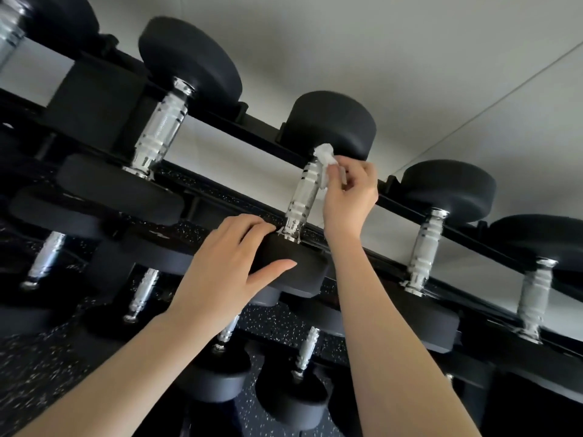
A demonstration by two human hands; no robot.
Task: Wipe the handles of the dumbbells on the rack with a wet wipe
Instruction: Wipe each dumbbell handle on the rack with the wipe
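Right hand (350, 197): fingers (355, 170) curled, pinching a crumpled white wet wipe (328, 164). The wipe is pressed against the upper end of the knurled chrome handle (303, 193) of the middle dumbbell, just beside the far round black rubber head (331, 124). Part of the wipe stands up above the fingertips; the rest hangs down the handle's right side.

Left hand (227, 266): fingers straight and spread, holding nothing. They lie flat across the upper edge of the near black rubber head (296, 272) of the same dumbbell, fingertips close to the chrome collar. The thumb (274, 268) is stretched along the rim of that head.

The dumbbell lies across the top tier of a black metal rack (220, 130), its handle bridging the gap between the rails. A larger black-headed dumbbell with a chrome handle (161, 127) sits to its left. Another chrome handle (424, 247) sits to its right, and a further one (534, 298) at the right edge is blurred.

Lower tier: several smaller dumbbells with chrome handles (143, 291), partly hidden by both bare forearms.

Behind the rack is a plain pale wall (410, 58). Below it is a black floor with white speckles (41, 357).
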